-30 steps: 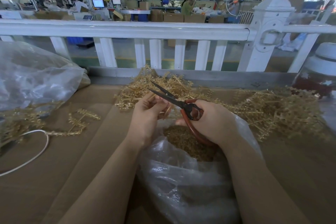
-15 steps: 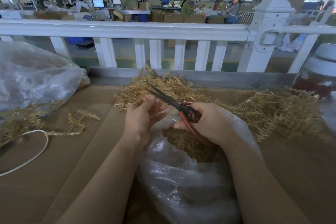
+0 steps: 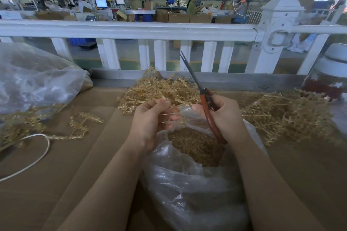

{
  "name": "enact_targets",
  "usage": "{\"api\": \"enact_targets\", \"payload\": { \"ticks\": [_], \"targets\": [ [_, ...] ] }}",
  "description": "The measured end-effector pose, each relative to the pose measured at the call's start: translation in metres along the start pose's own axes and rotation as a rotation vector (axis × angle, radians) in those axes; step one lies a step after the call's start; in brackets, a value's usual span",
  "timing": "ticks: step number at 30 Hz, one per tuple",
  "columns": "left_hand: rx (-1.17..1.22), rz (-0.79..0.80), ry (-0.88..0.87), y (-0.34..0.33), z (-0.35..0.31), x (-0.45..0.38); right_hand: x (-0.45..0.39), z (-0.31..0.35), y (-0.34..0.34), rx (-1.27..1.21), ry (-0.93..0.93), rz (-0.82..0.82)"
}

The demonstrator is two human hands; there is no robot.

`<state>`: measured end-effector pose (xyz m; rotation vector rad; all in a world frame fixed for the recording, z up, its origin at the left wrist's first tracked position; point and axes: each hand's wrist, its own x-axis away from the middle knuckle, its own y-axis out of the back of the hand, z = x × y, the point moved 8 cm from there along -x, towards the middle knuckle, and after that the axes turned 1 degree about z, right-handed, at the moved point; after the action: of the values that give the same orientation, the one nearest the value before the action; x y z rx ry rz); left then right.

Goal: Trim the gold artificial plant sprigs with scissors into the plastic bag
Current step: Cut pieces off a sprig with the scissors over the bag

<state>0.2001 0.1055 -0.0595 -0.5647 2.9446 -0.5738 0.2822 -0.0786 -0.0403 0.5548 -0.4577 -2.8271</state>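
Two hands meet over the mouth of the plastic bag (image 3: 197, 189), and everything turns on how the sprig (image 3: 171, 113) lies against the blades. My left hand (image 3: 150, 122) has its grip pinched on that thin gold sprig, fingers and thumb curled round the stem; its long axis runs roughly crosswise, from my left fingertips toward my right thumb, and its free end reaches almost to that thumb, above the bag's opening. My right hand (image 3: 223, 116) has its grip clenched round the red handles of the scissors (image 3: 205, 99), but the blades are not across the stem: they point up and away from me, nearly closed, their tips far above and beyond the sprig. So the stem sits below and to the left of the pivot, close beside my right grip yet off the cutting line. As I judge it, the blades must swing down and leftward until they cross the stem at something like a right angle, and they must open first. The left hand is the one already on the piece; the right is just beside it, with only the tool's direction wrong. Directly beneath both grips the bag holds a heap of gold trimmings (image 3: 193, 144), so a cut made here should drop its pieces inside. More uncut sprigs (image 3: 161, 90) lie heaped on the tabletop (image 3: 75, 165) just beyond my left grip, and another mass lies to the right of my right one.
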Motion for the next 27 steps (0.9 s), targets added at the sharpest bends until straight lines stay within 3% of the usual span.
{"api": "enact_targets", "payload": {
  "ticks": [10, 18, 27],
  "targets": [
    [-0.024, 0.030, 0.029, -0.004, 0.001, 0.002, 0.002, 0.005, -0.005, 0.042, -0.004, 0.073],
    [-0.032, 0.102, 0.017, -0.009, 0.002, 0.003, 0.011, 0.003, -0.014, -0.413, -0.211, 0.237],
    [0.013, 0.083, -0.042, -0.007, 0.000, 0.001, 0.011, 0.001, -0.011, -0.448, -0.276, 0.241]
  ]
}}
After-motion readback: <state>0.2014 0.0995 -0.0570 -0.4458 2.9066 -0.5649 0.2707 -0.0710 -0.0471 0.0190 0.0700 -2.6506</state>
